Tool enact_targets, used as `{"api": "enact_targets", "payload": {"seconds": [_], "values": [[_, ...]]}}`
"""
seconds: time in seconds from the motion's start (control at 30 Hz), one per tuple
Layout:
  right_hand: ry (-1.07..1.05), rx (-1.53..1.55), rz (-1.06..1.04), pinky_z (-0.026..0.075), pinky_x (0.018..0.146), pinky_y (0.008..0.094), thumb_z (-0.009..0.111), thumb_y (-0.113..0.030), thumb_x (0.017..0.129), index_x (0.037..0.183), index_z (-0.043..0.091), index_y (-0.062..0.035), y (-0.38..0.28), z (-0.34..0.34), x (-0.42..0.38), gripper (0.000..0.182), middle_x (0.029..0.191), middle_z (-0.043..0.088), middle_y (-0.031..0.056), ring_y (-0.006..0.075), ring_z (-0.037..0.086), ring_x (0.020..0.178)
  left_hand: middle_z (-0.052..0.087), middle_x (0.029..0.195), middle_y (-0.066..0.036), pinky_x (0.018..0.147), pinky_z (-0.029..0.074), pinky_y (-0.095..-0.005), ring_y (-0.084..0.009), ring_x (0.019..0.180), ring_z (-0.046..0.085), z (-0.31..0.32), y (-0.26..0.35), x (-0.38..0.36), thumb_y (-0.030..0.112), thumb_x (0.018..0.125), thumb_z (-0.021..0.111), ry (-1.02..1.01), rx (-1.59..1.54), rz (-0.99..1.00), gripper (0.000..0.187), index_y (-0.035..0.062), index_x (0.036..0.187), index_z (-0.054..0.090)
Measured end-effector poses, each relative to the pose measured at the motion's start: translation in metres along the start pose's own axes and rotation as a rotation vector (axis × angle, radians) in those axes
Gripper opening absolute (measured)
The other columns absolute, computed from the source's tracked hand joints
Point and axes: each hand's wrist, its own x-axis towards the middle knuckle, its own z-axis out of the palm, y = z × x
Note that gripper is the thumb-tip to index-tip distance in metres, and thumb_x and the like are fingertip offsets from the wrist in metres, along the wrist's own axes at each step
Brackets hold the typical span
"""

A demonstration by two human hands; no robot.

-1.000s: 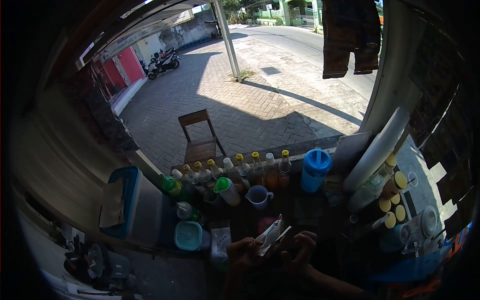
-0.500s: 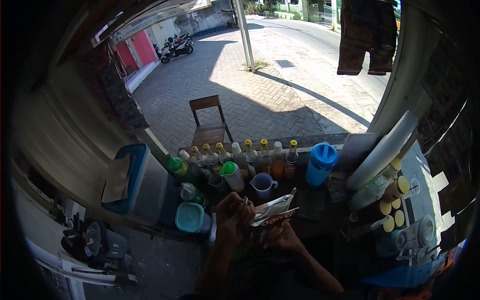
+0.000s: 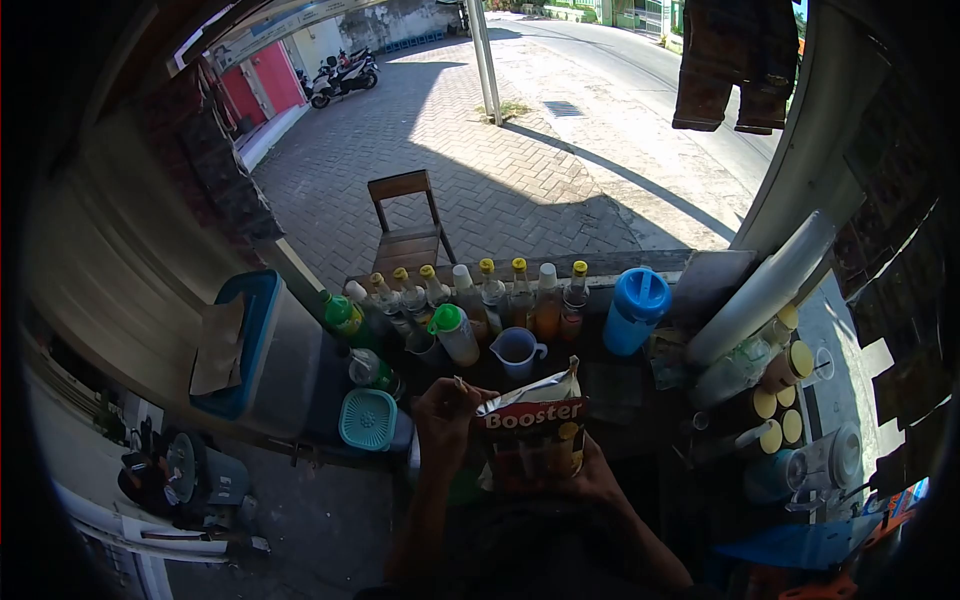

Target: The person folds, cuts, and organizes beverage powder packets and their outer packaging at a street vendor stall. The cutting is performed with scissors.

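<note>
A red and dark pouch labelled "Booster" [image 3: 530, 440] stands upright in front of me, its silvery top edge showing. My right hand [image 3: 593, 468] is wrapped round the pouch's lower right side. Beside its upper left corner, my left hand [image 3: 446, 408] is closed in a pinch, with a small pale piece at the fingertips that I cannot make out. Just beyond the pouch stands a small pitcher [image 3: 517, 352], with a green-capped squeeze bottle [image 3: 455, 335] to its left.
Glass bottles with yellow caps [image 3: 520, 292] line the counter's far edge, near a blue jug [image 3: 636, 311]. A teal basket [image 3: 368, 419] sits at left. Jars [image 3: 789, 366] and a long plastic roll [image 3: 765, 290] stand at right. A wooden chair [image 3: 408, 220] is outside.
The pouch has turned upright so its printed front faces me. My left hand has moved slightly left, and my right hand now holds the pouch's side. The view has shifted a little.
</note>
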Motion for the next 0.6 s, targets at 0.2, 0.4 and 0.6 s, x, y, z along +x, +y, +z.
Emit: {"api": "enact_targets", "payload": {"seconds": [0.2, 0.4, 0.6], "values": [[0.036, 0.047, 0.195, 0.049, 0.098, 0.0381, 0.088, -0.021, 0.063, 0.135, 0.04, -0.0029, 0.031, -0.011, -0.011, 0.088, 0.127, 0.056, 0.0129, 0.0232, 0.055, 0.118, 0.068, 0.088, -0.012, 0.081, 0.057, -0.0375, -0.0245, 0.09, 0.068, 0.002, -0.062, -0.005, 0.008, 0.09, 0.064, 0.235, -0.421, -0.179, 0.008, 0.0008, 0.087, 0.063], [0.145, -0.055, 0.128, 0.049, 0.097, 0.0386, 0.087, -0.018, 0.064, 0.132, 0.041, -0.0026, 0.065, -0.02, -0.014, 0.083, 0.126, 0.056, 0.0133, 0.0245, 0.056, 0.116, 0.067, 0.094, -0.009, 0.084, 0.053, -0.0311, -0.0164, 0.091, 0.065, 0.007, -0.062, -0.011, 0.017, 0.097, 0.055, 0.02, -0.268, -0.299, 0.018, 0.0002, 0.1, 0.062], [0.261, -0.375, 0.124, 0.05, 0.093, 0.0344, 0.089, -0.015, 0.058, 0.125, 0.047, -0.0032, 0.117, -0.056, 0.021, 0.081, 0.118, 0.062, 0.0094, 0.0203, 0.061, 0.109, 0.063, 0.082, -0.001, 0.07, 0.043, -0.0232, -0.0057, 0.077, 0.054, 0.006, -0.125, -0.009, 0.016, 0.1, 0.051, 0.067, 0.107, -0.161, 0.022, -0.0003, 0.091, 0.064]]}}
